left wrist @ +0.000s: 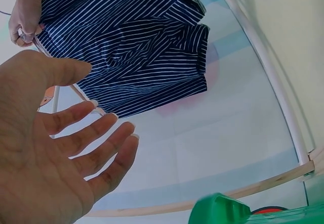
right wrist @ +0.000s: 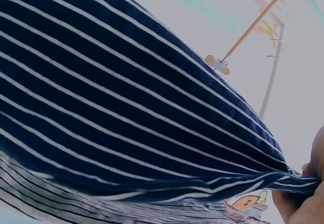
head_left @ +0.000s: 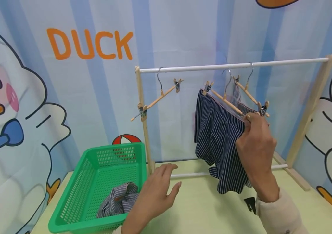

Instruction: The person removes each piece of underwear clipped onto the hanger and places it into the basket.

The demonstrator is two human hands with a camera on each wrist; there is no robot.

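Dark navy shorts with white stripes (head_left: 220, 139) hang from a wooden clip hanger (head_left: 225, 100) on the rack's rail. My right hand (head_left: 256, 143) pinches the clip at the hanger's near end, at the corner of the waistband; its fingers partly hide the clip. In the right wrist view the navy cloth (right wrist: 131, 92) narrows into the fingers of that hand. My left hand (head_left: 157, 191) hovers beside the basket with fingers spread and holds nothing. The left wrist view shows its palm (left wrist: 45, 178) turned up, apart from the shorts.
A green basket (head_left: 75, 182) at the left holds a crumpled grey striped garment (head_left: 119, 200). A bare clip hanger (head_left: 162, 94) hangs at the rail's left. Behind the navy shorts, another hanger (head_left: 249, 92) carries a grey striped garment. The wooden rack post (head_left: 309, 117) stands at the right.
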